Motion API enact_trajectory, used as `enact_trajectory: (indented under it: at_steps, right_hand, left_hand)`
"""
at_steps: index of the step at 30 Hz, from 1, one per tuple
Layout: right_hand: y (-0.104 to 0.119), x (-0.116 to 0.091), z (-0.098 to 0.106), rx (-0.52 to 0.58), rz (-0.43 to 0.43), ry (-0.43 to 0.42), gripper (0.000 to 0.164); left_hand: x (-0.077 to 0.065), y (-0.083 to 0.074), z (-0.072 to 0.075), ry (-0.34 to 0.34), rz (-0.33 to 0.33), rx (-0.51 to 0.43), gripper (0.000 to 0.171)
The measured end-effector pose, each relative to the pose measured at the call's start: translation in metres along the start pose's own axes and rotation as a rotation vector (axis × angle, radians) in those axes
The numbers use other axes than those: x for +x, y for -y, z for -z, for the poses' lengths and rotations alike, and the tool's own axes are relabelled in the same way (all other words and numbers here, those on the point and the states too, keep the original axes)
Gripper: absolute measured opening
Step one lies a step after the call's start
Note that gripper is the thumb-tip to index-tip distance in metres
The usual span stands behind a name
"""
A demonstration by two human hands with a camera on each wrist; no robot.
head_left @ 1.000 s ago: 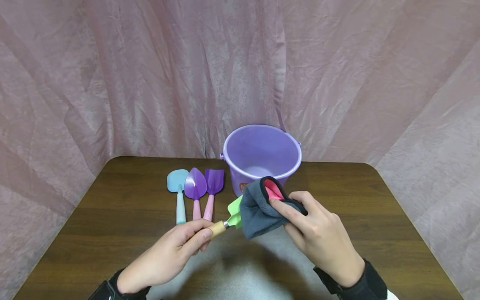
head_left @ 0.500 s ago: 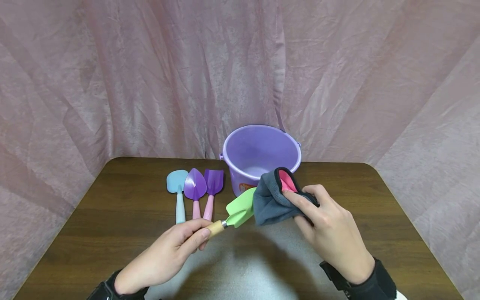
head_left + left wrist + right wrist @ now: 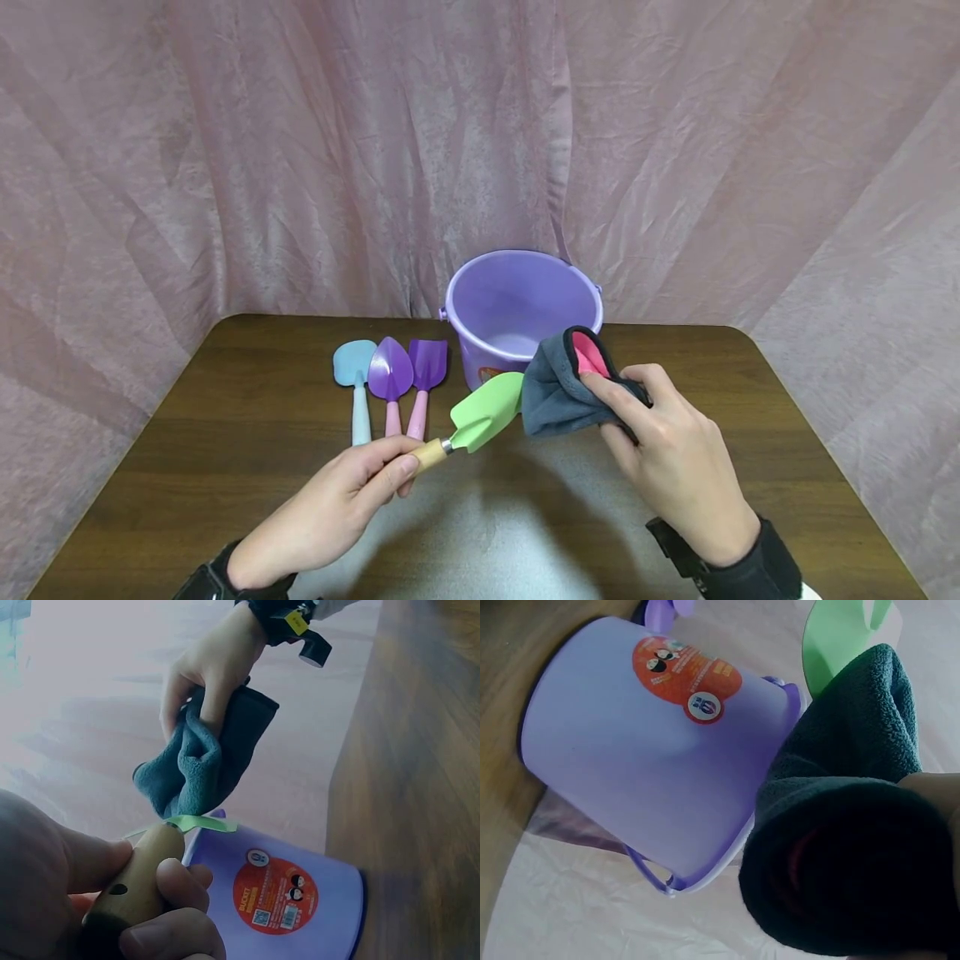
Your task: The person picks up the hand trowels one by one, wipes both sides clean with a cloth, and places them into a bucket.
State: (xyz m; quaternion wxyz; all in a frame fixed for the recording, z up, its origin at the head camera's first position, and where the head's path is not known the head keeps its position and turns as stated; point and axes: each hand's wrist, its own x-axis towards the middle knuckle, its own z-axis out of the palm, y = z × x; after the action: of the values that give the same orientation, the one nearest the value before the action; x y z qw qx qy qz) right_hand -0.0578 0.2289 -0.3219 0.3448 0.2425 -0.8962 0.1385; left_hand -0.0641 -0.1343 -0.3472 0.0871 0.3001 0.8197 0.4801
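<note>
My left hand [image 3: 330,508] grips the wooden handle [image 3: 142,877] of a small garden trowel with a light green blade [image 3: 486,410]. The trowel is held above the table and points up to the right. In my right hand [image 3: 682,458] is a folded grey-blue cloth [image 3: 562,392] with a pink inner side and black edging, pinched between fingers and thumb. The cloth meets the blade's tip and hides it in the head view. From the left wrist view, the cloth [image 3: 199,761] sits over the blade, bunched in the right hand [image 3: 217,664].
A purple bucket [image 3: 465,350] with an orange label [image 3: 275,892] stands at the table's back edge, behind the cloth. Left of it lie a light blue shovel [image 3: 355,363], a purple pointed trowel [image 3: 390,371] and a purple square shovel [image 3: 429,364]. A pink curtain [image 3: 300,167] hangs behind.
My right hand and the cloth have slid up and right along the trowel, baring most of the green blade. The left hand has barely moved.
</note>
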Motion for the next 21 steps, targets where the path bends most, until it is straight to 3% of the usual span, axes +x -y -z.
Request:
enact_trajectory:
  at_steps: [14, 21]
  right_hand:
    - [0.014, 0.003, -0.005, 0.041, 0.112, -0.085, 0.045]
    - [0.022, 0.004, -0.011, 0.075, 0.167, -0.11, 0.04]
  left_hand:
    - [-0.001, 0.002, -0.001, 0.016, -0.027, -0.043, 0.019]
    - [-0.001, 0.001, -0.002, 0.03, -0.009, -0.072, 0.02]
